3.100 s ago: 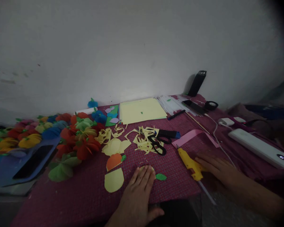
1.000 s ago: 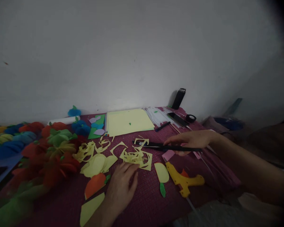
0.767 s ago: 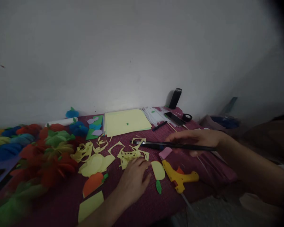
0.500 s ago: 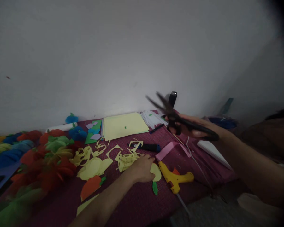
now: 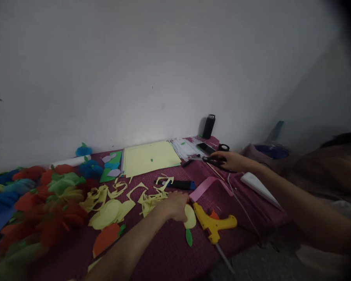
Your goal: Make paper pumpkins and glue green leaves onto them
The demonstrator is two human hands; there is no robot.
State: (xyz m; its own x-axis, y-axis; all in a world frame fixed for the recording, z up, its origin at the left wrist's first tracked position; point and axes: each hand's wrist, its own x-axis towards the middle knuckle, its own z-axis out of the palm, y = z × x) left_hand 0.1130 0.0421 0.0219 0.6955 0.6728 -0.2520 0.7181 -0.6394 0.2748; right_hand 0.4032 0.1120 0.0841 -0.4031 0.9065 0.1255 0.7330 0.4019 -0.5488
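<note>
Right hand (image 5: 226, 160) has fingers curled on the dark handles of the scissors (image 5: 207, 159); blades point left of the fingertips, toward the white papers (image 5: 185, 149). Scissors look stiff, hard, fairly weighty for their size; likely best held by the handle loops, off the blades. Left hand (image 5: 177, 205) lies palm down, fingers close together, thumb side at the yellow cutout (image 5: 190, 217); can't tell if it pinches or just touches. Cutout is flat, round-edged, probably light, bendy, easily creased; take by the rim. Green leaf (image 5: 188, 237), pointed oval, sits at its near end. Right of left fingers: hard, smooth-looking yellow glue gun (image 5: 213, 225). Beyond them: pink strip (image 5: 203, 188), thin and bowed. Under the left wrist side: curly yellow scraps (image 5: 149, 201), limp. Tablecloth (image 5: 169, 249) is purple, woven-looking.
</note>
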